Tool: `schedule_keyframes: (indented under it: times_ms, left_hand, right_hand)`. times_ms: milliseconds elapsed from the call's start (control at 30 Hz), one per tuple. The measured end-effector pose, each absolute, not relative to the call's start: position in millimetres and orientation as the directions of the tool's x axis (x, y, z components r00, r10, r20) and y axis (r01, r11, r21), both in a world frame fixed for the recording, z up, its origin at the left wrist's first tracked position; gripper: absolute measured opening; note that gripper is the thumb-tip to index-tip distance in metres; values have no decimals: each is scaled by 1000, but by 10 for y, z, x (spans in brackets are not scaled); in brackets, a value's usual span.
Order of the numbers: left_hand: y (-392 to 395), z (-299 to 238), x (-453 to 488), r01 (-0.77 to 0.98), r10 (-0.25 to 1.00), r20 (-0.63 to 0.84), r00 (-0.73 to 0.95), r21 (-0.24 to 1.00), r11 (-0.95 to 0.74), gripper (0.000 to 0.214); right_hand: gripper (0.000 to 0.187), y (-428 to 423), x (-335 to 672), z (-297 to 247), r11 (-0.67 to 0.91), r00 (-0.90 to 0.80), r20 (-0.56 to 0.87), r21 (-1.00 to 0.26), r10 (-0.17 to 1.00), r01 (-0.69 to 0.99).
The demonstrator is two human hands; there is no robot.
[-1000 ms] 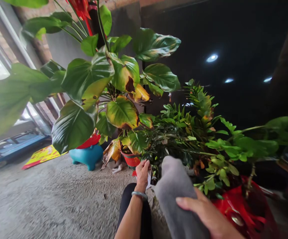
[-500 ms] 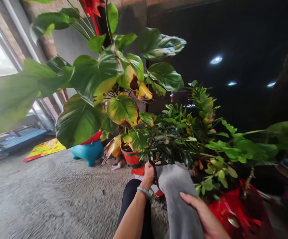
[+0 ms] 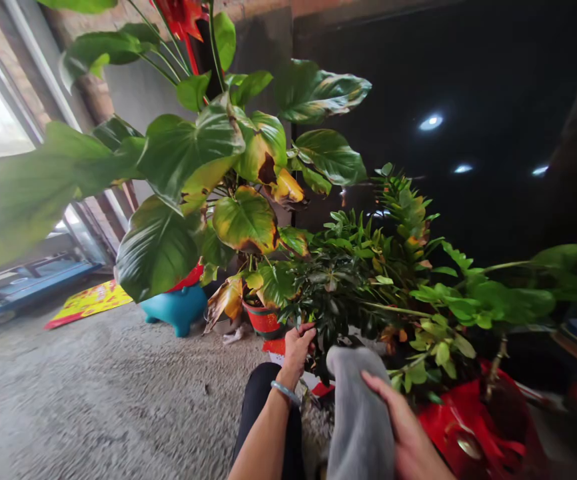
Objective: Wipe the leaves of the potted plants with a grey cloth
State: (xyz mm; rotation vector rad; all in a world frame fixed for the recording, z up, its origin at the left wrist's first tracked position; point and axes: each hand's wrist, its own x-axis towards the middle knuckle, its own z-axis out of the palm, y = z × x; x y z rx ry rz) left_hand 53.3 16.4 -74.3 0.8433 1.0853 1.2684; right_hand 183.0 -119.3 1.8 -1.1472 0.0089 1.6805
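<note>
My left hand (image 3: 297, 350), with a pale bangle on its wrist, reaches to the edge of a bushy dark green potted plant (image 3: 331, 287). Its thumb and fingers are pinched together at a leaf, which they mostly hide. In my right hand (image 3: 401, 417) is a soft grey cloth (image 3: 361, 413), draped downward, with the thumb on top and the other fingers behind it. The cloth's upper end lies just right of the left hand, apart from it.
A large broad-leaved plant (image 3: 193, 153) with browned leaves towers ahead. Below it stand a red pot (image 3: 263, 321) and a turquoise animal-shaped planter (image 3: 176, 310). At the right are a red bag (image 3: 461, 427) and trailing greenery (image 3: 498, 297). Rough concrete floor (image 3: 118, 387) spreads to the left.
My left hand has come away from the cloth's upper end and now pinches at the foliage. The cloth, still in my right hand, has dropped slightly and its top has folded over.
</note>
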Motion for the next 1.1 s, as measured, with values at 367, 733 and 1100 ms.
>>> schedule_keyframes:
  times_ms: [367,733,1100]
  left_hand:
    - [121,-727,557,-302,986,-168,-10,940,158,18]
    - [130,-722,505,-307,985,-171,11,937,166,17]
    - [91,-690,513,-306,990,-138,26,942,139,15]
  right_hand:
    - [14,-707,2290,725,49,347,-388,-604,854,-796]
    - [26,-1343,2165,440,-283,254,-600,-655,759,-701]
    - [12,-1101,1781,-7,-488,1,-670,-541,742,-685]
